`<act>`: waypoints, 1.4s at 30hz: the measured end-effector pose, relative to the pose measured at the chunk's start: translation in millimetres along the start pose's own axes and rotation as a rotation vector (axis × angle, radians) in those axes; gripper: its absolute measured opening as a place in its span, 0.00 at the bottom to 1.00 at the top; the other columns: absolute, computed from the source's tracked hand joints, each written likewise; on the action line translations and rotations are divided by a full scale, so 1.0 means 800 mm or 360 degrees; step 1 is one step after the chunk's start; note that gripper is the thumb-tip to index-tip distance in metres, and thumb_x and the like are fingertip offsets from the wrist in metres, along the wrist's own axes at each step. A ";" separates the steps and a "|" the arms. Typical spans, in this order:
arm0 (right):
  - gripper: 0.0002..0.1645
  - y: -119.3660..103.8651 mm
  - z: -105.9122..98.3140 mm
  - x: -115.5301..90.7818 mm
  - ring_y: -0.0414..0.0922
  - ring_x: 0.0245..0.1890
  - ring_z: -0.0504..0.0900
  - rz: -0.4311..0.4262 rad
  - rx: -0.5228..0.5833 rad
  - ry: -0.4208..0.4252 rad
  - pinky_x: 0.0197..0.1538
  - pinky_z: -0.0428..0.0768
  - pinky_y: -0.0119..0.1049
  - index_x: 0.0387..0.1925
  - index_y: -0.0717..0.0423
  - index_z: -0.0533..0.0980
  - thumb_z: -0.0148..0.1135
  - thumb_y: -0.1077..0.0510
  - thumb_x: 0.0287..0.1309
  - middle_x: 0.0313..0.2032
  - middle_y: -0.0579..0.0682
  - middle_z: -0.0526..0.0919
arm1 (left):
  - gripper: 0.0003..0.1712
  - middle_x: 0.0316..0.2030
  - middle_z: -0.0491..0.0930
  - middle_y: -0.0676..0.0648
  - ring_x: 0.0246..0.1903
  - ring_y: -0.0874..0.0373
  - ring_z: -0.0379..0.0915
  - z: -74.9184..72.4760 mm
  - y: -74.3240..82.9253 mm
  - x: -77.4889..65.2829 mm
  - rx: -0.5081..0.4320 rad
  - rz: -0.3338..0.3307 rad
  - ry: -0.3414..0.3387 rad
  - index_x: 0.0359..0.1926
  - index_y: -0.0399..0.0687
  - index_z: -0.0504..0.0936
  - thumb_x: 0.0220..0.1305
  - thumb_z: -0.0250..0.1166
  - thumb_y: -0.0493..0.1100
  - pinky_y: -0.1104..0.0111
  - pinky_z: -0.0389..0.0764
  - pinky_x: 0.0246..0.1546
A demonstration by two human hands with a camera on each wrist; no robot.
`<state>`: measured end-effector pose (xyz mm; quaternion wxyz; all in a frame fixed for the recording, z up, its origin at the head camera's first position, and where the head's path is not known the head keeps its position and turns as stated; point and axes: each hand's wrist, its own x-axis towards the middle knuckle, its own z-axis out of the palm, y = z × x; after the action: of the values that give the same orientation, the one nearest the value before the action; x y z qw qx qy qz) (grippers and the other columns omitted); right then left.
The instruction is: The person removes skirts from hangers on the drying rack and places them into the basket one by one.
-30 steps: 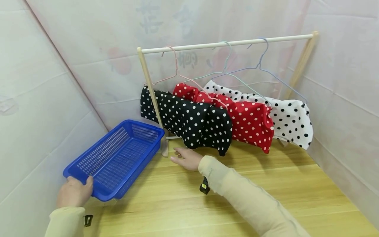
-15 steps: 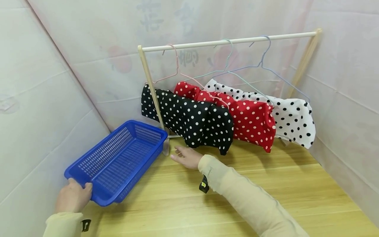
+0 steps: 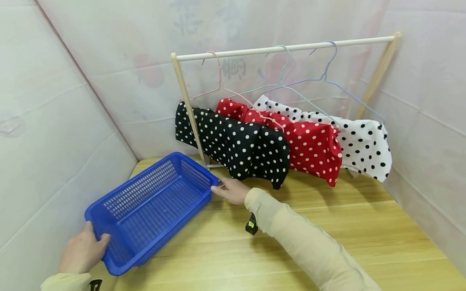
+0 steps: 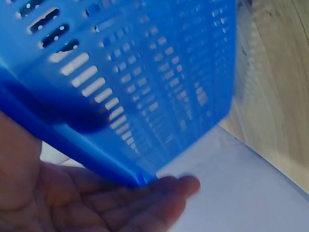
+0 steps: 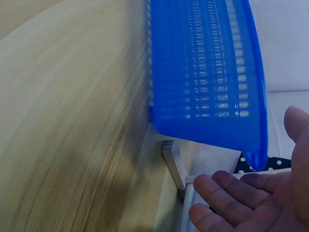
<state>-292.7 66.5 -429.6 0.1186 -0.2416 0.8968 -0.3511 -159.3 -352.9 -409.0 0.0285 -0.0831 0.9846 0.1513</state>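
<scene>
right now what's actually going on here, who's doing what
A person is handling a blue basket at a wooden table. The left hand grips its near end; the right hand, open, is at the far right corner, contact unclear. A black polka-dot cloth, a red one and a white one hang from the rack.

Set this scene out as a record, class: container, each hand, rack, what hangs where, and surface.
Container: blue basket, slotted sides
Left hand: grips the basket's near end
Right hand: at the basket's far right corner; contact unclear
Rack: three hangers
Pink hanger: black dotted cloth
Green hanger: red dotted cloth
Blue hanger: white dotted cloth
Surface: wood-grain table
</scene>
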 end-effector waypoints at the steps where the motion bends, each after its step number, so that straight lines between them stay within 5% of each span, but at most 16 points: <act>1: 0.40 0.000 -0.001 -0.001 0.45 0.55 0.77 -0.0003 0.0016 0.0001 0.58 0.73 0.40 0.71 0.58 0.58 0.43 0.36 0.69 0.58 0.53 0.76 | 0.39 0.33 0.73 0.21 0.34 0.27 0.74 0.001 0.000 0.001 0.0003 0.0019 -0.0025 0.60 0.15 0.54 0.66 0.52 0.49 0.43 0.75 0.31; 6: 0.43 -0.001 -0.006 -0.005 0.45 0.55 0.78 0.0039 0.0075 -0.0003 0.59 0.73 0.40 0.72 0.60 0.55 0.44 0.35 0.69 0.58 0.54 0.76 | 0.47 0.52 0.62 0.14 0.49 0.19 0.64 0.003 0.004 0.005 0.0018 0.0094 -0.0061 0.65 0.13 0.43 0.65 0.55 0.48 0.35 0.70 0.44; 13: 0.42 -0.002 -0.008 -0.009 0.43 0.50 0.79 0.0058 0.0053 0.0005 0.57 0.74 0.40 0.72 0.64 0.54 0.48 0.41 0.69 0.54 0.53 0.77 | 0.47 0.47 0.69 0.16 0.45 0.20 0.69 0.003 0.003 0.008 0.0005 0.0186 -0.0051 0.65 0.14 0.44 0.63 0.58 0.46 0.36 0.72 0.40; 22: 0.36 -0.002 -0.004 -0.016 0.39 0.37 0.82 -0.0011 0.0121 -0.0058 0.46 0.78 0.34 0.71 0.57 0.57 0.53 0.46 0.69 0.41 0.48 0.80 | 0.46 0.46 0.71 0.18 0.43 0.23 0.72 0.002 0.000 0.006 0.0011 0.0241 -0.0047 0.64 0.13 0.47 0.61 0.59 0.44 0.37 0.73 0.40; 31: 0.40 -0.008 -0.008 -0.021 0.37 0.35 0.81 -0.0080 0.0059 -0.0092 0.43 0.79 0.32 0.71 0.60 0.55 0.56 0.46 0.67 0.41 0.49 0.82 | 0.47 0.52 0.64 0.15 0.48 0.21 0.67 -0.003 -0.004 0.003 0.0050 0.0268 -0.0082 0.64 0.12 0.48 0.61 0.61 0.45 0.35 0.70 0.44; 42: 0.40 -0.009 -0.012 -0.026 0.39 0.35 0.82 -0.0012 0.0124 -0.0085 0.43 0.80 0.35 0.72 0.59 0.54 0.56 0.46 0.67 0.41 0.51 0.82 | 0.44 0.52 0.68 0.17 0.48 0.22 0.68 0.001 0.001 -0.004 0.0073 0.0392 -0.0003 0.64 0.16 0.55 0.58 0.63 0.44 0.36 0.72 0.42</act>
<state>-276.1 78.3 -416.6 0.1504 -0.2495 0.8780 -0.3797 -156.4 -351.6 -409.4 0.0125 0.0393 0.9905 0.1313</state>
